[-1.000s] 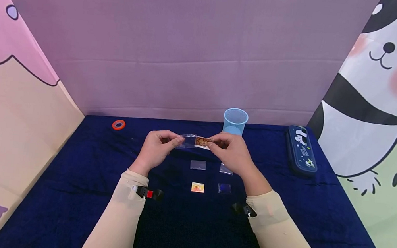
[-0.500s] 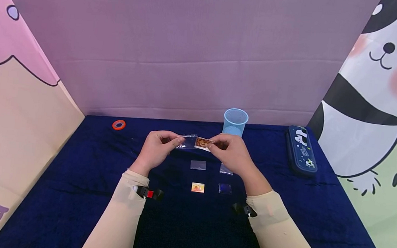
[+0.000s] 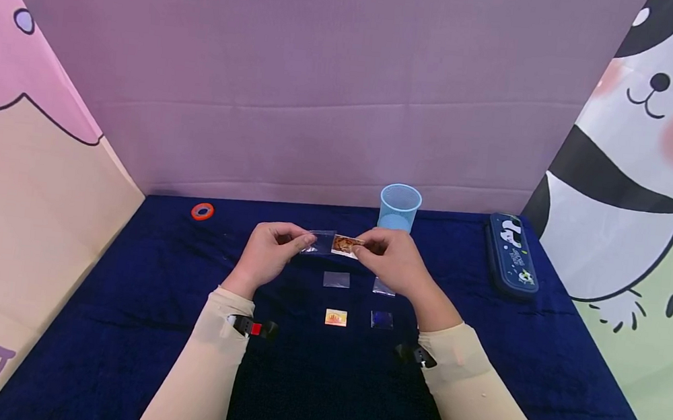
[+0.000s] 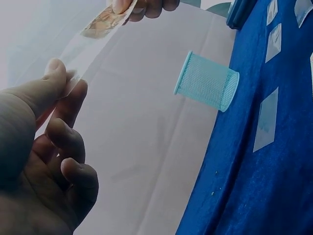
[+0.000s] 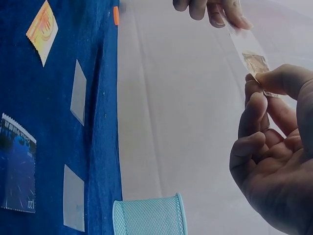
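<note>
Both hands are raised above the dark blue cloth in the head view. My left hand pinches a clear plastic sleeve between thumb and forefinger. A brown-pictured stamp with a pale border is pinched by my right hand. The stamp's left edge meets the sleeve's right end, and in the right wrist view the stamp lines up with the sleeve. Below them lie an orange-yellow stamp, a dark blue stamp and two clear sleeves, one partly left of the other.
A light blue mesh cup stands behind the right hand, near the back wall. An orange ring-shaped roll lies at the back left. At the right is a dark blue pencil case with panda pictures.
The sleeve has tilted slightly, and its glare has shifted. Both hands keep their pinches in nearly the same place, the stamp staying at the sleeve's end.
</note>
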The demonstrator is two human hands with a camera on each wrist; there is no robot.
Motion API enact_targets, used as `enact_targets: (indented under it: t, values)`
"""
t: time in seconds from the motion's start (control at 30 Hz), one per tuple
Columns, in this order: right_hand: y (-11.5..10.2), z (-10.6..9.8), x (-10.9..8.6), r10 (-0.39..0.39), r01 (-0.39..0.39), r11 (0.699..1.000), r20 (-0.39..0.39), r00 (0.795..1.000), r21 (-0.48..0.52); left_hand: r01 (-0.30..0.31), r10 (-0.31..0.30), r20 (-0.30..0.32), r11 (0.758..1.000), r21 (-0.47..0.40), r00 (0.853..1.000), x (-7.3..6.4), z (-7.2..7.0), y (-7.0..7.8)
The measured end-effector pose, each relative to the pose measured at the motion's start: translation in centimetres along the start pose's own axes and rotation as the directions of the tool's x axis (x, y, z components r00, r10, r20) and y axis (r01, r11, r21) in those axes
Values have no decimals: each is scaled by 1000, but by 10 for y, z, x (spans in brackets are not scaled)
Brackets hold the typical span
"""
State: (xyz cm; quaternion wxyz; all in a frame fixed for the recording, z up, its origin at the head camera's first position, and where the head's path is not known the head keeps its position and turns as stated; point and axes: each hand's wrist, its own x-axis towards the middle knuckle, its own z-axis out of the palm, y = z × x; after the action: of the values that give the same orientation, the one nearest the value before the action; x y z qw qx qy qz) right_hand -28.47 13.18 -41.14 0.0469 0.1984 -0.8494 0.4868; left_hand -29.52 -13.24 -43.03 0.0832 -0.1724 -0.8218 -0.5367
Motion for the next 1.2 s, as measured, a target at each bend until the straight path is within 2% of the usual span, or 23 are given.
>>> enact_targets:
  t: [0.3,0.47,0.67,0.8,0.87,1.03,1.07,1.2]
  values:
    - [0,0,1,39,-39,999,-45,998,3,-26,28,70,999,-31,997,-1,3,1]
    - [0,0,2,34,-33,999,-54,998,15,-41,44,47,998,-56,998,0,5,0]
    - [2,2,3,25,-24,999,-51,998,20,-18,19,6,990,-139,1000,2,8,1]
    - [3,2,2,30,-30,1000,-64,997,9,8,-6,10,983,-184,1000,2,10,1]
    - [3,2,2,30,-30,1000,-70,997,7,10,-7,16,982,-187,1000,1,8,6]
    - [3,2,2,26,-26,1000,-78,997,8,-25,34,38,976,-216,999,0,6,6]
    - [2,2,2,26,-25,1000,-79,997,6,-33,42,39,975,-218,998,1,6,1]
    - [2,2,2,20,-20,1000,-84,996,8,-63,69,30,984,-169,997,1,4,0]
